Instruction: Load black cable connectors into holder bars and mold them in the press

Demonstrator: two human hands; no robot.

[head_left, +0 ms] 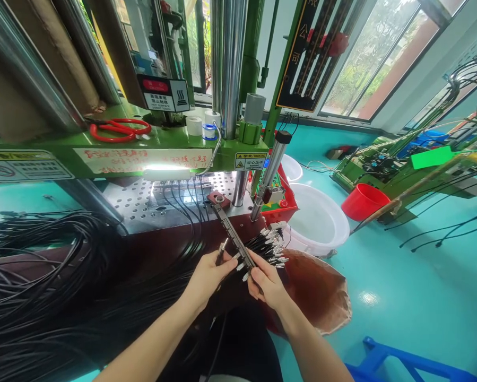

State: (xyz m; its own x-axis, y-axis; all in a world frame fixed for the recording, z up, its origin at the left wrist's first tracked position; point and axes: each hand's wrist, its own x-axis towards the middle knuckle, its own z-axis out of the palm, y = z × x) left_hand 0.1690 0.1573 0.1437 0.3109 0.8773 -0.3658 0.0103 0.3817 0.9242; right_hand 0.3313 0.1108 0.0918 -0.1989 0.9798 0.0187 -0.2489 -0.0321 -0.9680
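A long dark metal bar (pixel 234 236) with a row of slots slants from the press bed toward my body. My right hand (pixel 266 281) is closed round its near end. My left hand (pixel 210 273) is closed, its thumb against the bar's left side, and a thin cable end with a metal tip (pixel 222 248) stands up between its fingers. Small silvery connectors (pixel 244 270) stick out along the bar near my fingertips. Just beyond my right hand lies a bundle of black cables with silver plugs (pixel 276 246). The bar's far end is by a brown block (pixel 219 199).
A green press with a perforated metal bed (pixel 137 204) stands ahead; cables run out of its lit mould (pixel 178 191). Coiled black cables (pixel 63 260) cover the left. Red-handled scissors (pixel 121 130) lie on the press. Right: a white tub (pixel 318 217), brown sack (pixel 321 289), blue stool (pixel 397 361).
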